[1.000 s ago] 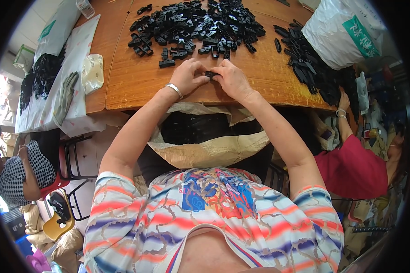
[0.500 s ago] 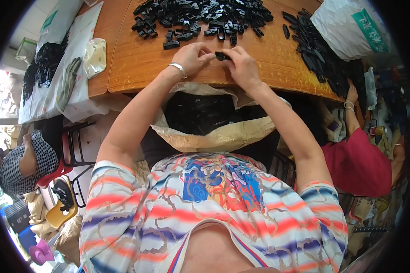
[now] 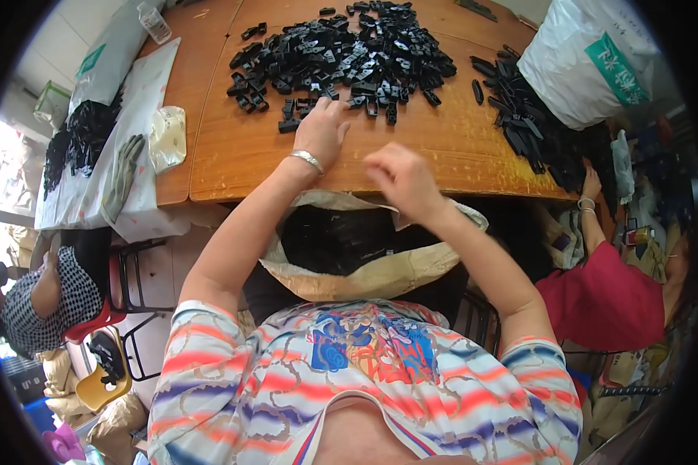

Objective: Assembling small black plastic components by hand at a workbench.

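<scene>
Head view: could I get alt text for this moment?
A person's left hand is at the near edge of a heap of small black parts on a wooden table; the right hand, slightly blurred, is near an open sack.

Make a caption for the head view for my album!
Left hand at a heap of small black plastic parts, right hand near an open sack.

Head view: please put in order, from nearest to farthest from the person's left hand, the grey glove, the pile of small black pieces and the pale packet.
1. Pile of small black pieces, directly ahead of the left hand.
2. Pale packet, to the hand's left.
3. Grey glove, farther left, past the packet.
</scene>
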A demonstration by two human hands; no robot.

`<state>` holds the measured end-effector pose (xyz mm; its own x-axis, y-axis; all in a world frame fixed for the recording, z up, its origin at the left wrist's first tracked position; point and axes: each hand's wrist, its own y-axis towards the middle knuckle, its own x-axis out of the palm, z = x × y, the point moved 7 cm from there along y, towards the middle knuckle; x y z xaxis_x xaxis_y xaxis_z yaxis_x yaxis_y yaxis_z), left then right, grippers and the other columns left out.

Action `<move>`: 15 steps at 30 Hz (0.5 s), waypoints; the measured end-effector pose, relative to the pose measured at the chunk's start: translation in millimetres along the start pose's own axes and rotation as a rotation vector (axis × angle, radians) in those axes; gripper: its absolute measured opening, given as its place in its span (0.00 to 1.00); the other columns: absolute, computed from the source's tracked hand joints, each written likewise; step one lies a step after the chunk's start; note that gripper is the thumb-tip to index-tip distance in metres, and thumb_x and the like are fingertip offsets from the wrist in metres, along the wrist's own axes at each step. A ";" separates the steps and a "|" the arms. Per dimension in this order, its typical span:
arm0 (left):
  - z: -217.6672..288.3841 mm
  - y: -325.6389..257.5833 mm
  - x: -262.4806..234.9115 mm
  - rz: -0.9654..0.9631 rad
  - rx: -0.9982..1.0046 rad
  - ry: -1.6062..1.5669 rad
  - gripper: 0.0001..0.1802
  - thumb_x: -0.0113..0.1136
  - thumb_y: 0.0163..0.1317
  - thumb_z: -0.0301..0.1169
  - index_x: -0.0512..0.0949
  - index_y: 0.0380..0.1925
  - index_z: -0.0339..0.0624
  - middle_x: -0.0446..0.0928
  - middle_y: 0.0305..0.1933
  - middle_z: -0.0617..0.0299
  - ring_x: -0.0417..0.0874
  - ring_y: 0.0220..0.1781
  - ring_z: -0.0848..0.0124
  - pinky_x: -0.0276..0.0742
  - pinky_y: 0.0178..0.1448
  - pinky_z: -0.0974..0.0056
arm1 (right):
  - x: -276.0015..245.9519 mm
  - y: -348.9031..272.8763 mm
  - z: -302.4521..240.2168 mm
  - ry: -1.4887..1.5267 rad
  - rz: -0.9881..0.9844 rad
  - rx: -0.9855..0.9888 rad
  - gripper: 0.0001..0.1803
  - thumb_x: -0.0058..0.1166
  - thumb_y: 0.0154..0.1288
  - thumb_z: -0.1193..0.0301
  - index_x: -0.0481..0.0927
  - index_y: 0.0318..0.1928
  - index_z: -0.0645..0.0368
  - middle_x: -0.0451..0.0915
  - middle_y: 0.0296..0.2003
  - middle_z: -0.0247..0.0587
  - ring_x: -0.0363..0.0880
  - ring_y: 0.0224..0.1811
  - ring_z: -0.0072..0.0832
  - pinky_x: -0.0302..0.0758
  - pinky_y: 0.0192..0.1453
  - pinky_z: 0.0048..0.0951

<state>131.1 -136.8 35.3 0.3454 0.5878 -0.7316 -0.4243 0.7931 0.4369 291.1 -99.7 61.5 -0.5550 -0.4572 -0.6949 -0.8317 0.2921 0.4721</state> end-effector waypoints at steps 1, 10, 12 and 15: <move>-0.4 7.8 5.5 0.008 -0.002 0.090 0.14 0.61 0.59 0.28 0.76 0.46 0.40 0.74 0.46 0.51 0.80 0.43 0.54 0.78 0.46 0.56 | -8.8 8.3 20.1 -0.072 0.039 0.044 0.07 0.61 0.57 0.75 0.81 0.38 0.61 0.79 0.33 0.45 0.81 0.31 0.37 0.77 0.38 0.32; -6.4 34.7 33.2 0.011 -0.005 0.194 0.10 0.65 0.56 0.30 0.76 0.35 0.39 0.76 0.39 0.53 0.79 0.43 0.55 0.77 0.47 0.56 | 4.4 46.8 112.1 -0.378 0.152 0.352 0.21 0.64 0.55 0.67 0.78 0.49 0.61 0.80 0.34 0.46 0.81 0.38 0.43 0.76 0.44 0.41; -3.8 26.3 29.3 -0.017 0.025 0.142 0.09 0.65 0.55 0.29 0.74 0.31 0.39 0.76 0.36 0.53 0.78 0.41 0.54 0.76 0.46 0.56 | 6.9 44.7 111.7 -0.361 0.139 0.359 0.20 0.63 0.56 0.68 0.78 0.48 0.61 0.81 0.34 0.46 0.81 0.38 0.43 0.76 0.44 0.41; 2.9 9.6 21.6 -0.096 0.099 0.090 0.09 0.65 0.54 0.28 0.74 0.30 0.39 0.75 0.35 0.52 0.78 0.41 0.53 0.75 0.45 0.55 | 5.6 36.1 104.5 -0.312 0.049 0.372 0.19 0.62 0.57 0.70 0.77 0.48 0.62 0.81 0.31 0.46 0.81 0.38 0.44 0.76 0.44 0.42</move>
<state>136.9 -116.0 25.3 0.3018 0.4951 -0.8147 -0.3070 0.8595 0.4086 256.6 -3.9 18.0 -0.5234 -0.1782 -0.8333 -0.7212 0.6134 0.3218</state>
